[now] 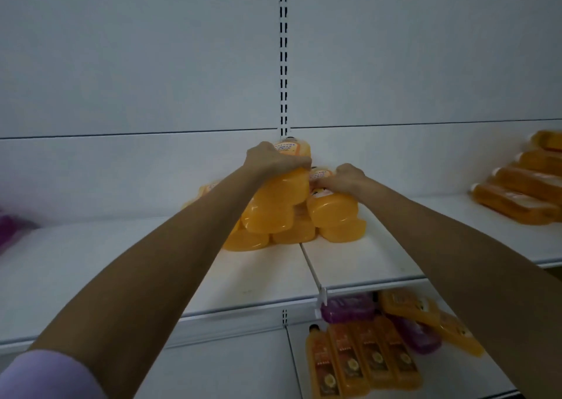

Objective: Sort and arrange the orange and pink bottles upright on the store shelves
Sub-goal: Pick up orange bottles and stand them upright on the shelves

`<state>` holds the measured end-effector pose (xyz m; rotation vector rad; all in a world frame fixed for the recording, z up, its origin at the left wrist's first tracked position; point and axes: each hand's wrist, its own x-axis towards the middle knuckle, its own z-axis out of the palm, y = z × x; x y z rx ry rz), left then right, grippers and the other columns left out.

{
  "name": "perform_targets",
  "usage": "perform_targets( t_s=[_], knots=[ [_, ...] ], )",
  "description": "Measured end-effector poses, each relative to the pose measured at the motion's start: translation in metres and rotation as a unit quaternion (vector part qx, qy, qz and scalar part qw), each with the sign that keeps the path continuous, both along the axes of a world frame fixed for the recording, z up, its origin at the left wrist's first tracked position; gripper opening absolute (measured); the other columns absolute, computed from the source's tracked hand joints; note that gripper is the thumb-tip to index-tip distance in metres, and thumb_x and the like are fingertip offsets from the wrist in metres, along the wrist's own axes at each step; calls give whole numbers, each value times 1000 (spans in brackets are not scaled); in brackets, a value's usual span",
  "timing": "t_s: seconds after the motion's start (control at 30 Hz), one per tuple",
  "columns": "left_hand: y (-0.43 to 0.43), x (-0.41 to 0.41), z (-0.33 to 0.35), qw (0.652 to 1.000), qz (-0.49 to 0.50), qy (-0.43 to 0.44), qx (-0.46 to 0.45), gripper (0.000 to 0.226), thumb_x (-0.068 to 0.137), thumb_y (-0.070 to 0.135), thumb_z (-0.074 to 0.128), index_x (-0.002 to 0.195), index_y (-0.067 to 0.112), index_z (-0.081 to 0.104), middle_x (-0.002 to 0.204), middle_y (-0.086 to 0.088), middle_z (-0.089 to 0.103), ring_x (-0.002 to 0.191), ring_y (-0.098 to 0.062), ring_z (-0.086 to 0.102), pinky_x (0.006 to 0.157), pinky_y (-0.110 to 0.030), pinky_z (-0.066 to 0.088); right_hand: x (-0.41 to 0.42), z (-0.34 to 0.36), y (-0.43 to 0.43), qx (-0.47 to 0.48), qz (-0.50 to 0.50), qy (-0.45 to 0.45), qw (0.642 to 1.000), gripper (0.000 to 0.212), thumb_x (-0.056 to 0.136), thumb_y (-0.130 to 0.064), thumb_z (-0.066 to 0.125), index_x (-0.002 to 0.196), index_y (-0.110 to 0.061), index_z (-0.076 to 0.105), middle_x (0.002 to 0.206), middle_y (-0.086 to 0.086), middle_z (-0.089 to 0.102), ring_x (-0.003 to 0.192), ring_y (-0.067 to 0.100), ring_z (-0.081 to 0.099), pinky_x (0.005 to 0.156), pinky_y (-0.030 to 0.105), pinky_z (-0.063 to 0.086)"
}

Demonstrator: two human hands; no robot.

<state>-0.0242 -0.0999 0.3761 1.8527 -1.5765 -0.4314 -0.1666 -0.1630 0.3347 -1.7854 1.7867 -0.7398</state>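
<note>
Several orange bottles (pixel 279 198), fingers (pixel 299 163) curled over topmost

Head view: faces forward-down, close to shelf (pixel 365 261), seemingly above it.

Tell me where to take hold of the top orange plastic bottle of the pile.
Grip the top orange plastic bottle across its broad middle, from above, as the left hand does. It lies on its side, flat base towards the camera, other bottles beneath, leaving only its top and sides free.

A white slotted upright (pixel 283 48) divides the plain pale back panel (pixel 137 58) into two bays.
</note>
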Motion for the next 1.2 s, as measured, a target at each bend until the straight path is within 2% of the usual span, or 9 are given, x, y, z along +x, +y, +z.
perform_targets(
  t_s=[0.17, 0.27, 0.33, 0.4, 0.5, 0.63, 0.73, 1.0, 1.2],
  knots=[
    [-21, -2, 2, 998, -21, -52, 41, 74, 82, 53, 60, 137, 11, 33, 137, -12, 43, 119, -31, 46, 77, -32, 38, 7, 0, -22, 31, 22, 17, 999, 65, 79, -56, 64, 123, -10, 50, 115, 12, 58, 94, 25, 55, 80, 35, 46],
    [-28, -5, 2, 996, -20, -69, 53, 70, 84, 51, 58, 136, 11, 35, 136, -13, 43, 119, -33, 46, 78, -33, 39, 12, -2, -31, 57, 21, -72, 996, 47, 82, -44, 67, 108, -7, 53, 100, 11, 59, 94, 26, 58, 86, 38, 50],
    [-32, -10, -1, 994, -12, -105, 28, 66, 85, 49, 58, 134, 10, 38, 133, -13, 45, 118, -32, 47, 81, -33, 40, 14, -6, -35, 52, 1, -149, 988, 21, 90, -27, 58, 83, -8, 54, 80, 8, 57, 74, 20, 55, 65, 30, 48],
    [-35, -16, -4, 990, -13, -140, 9, 59, 87, 47, 55, 130, 8, 42, 130, -13, 48, 116, -31, 48, 84, -33, 40, 13, -10, -40, 45, -16, -163, 986, 23, 95, -16, 44, 73, -11, 50, 73, 7, 53, 65, 17, 48, 55, 26, 39],
    [-36, -25, -4, 991, -22, -127, 21, 55, 93, 44, 48, 133, 6, 40, 135, -14, 46, 120, -31, 47, 87, -31, 40, 3, -13, -41, 41, -3, -140, 989, 22, 98, -21, 38, 95, -8, 56, 96, 11, 56, 82, 22, 53, 70, 32, 44],
    [-34, -26, -8, 995, 19, -97, 1, 62, 93, 51, 41, 135, 6, 40, 140, -16, 42, 126, -36, 41, 102, -43, 36, -23, -10, -35, -35, -18, -62, 997, 51, 100, -36, 39, 136, -1, 41, 140, 16, 45, 125, 32, 45, 96, 36, 39],
    [-20, -37, -11, 982, 67, -177, -26, 61, 90, 54, 40, 130, 8, 46, 139, -17, 42, 129, -39, 36, 107, -60, 25, -39, -9, -31, -90, 4, -24, 996, 50, 97, -34, 46, 136, -2, 45, 142, 13, 46, 128, 29, 44, 99, 33, 37],
    [42, -94, -23, 970, -10, -175, -166, 44, 90, 33, 52, 128, 10, 55, 129, -8, 57, 121, -25, 49, 95, -36, 41, -88, -12, 10, -183, 64, 34, 980, 58, 89, -21, 57, 143, -10, 38, 144, 12, 43, 129, 27, 43, 96, 30, 39],
    [85, -143, -53, 971, -25, -165, -170, 39, 89, 32, 54, 123, 11, 59, 123, -7, 61, 108, -22, 57, 84, -32, 45, -147, -27, 54, -209, 62, 30, 975, 67, 83, -20, 65, 143, -10, 38, 137, 13, 49, 120, 28, 50, 94, 35, 45]
  ],
)
